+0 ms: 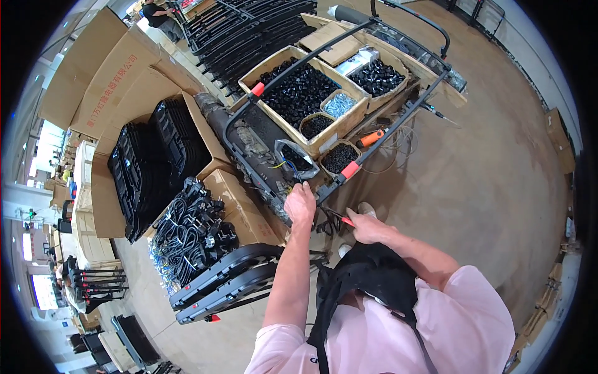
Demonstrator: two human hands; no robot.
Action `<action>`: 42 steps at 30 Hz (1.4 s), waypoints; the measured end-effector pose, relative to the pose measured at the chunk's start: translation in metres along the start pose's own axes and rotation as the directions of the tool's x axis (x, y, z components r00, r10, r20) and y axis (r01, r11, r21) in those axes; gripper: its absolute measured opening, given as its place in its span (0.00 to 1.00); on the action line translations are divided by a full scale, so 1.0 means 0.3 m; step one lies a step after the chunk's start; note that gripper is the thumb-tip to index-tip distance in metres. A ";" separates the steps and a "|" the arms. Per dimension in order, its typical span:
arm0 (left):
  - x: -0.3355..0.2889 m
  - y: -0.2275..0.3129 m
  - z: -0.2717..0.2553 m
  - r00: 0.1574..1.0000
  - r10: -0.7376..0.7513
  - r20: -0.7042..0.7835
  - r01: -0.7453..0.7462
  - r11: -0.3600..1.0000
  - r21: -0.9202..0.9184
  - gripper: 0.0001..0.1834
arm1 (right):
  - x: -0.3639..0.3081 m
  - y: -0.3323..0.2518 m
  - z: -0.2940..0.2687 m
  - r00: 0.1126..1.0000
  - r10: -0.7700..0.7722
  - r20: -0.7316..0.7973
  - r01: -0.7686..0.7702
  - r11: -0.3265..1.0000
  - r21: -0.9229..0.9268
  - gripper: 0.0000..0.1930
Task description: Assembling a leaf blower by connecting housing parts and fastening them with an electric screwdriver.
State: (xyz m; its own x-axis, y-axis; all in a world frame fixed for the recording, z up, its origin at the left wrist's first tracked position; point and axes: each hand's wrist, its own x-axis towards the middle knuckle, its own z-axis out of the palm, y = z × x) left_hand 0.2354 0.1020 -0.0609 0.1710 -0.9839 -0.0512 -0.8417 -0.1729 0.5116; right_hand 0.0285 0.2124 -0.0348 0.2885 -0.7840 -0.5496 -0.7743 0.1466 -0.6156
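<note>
My left hand is closed around a black cable beside the near end of a black tubular frame. Thin blue and yellow-green wires stick out above the fist. My right hand grips a red-handled tool, its slim end turned toward the left hand; its exact kind is too small to tell. The frame carries red sleeves and lies across the workbench. Just beyond the left hand sits a plastic-lined tub of dark small parts, with a small round tub of black screws to its right.
A large box of black plastic parts stands on the bench, near an orange-handled tool. At left, a carton holds black panels; coiled plug cords lie in front. Black padded legs jut out below. Another person is far off.
</note>
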 end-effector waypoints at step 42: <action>0.931 -0.529 -1.142 0.667 -0.128 -0.734 0.638 0.607 0.474 0.13 | 0.357 0.491 -0.842 0.824 0.239 0.514 -0.359 0.922 0.146 0.19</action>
State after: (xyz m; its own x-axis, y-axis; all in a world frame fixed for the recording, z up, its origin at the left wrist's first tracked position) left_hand 0.5923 -0.1301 0.1374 0.5980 -0.6018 0.5294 -0.6446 -0.7536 -0.1287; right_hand -0.1968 -0.0023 -0.0416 0.3423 -0.3005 -0.8903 -0.7354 0.5041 -0.4529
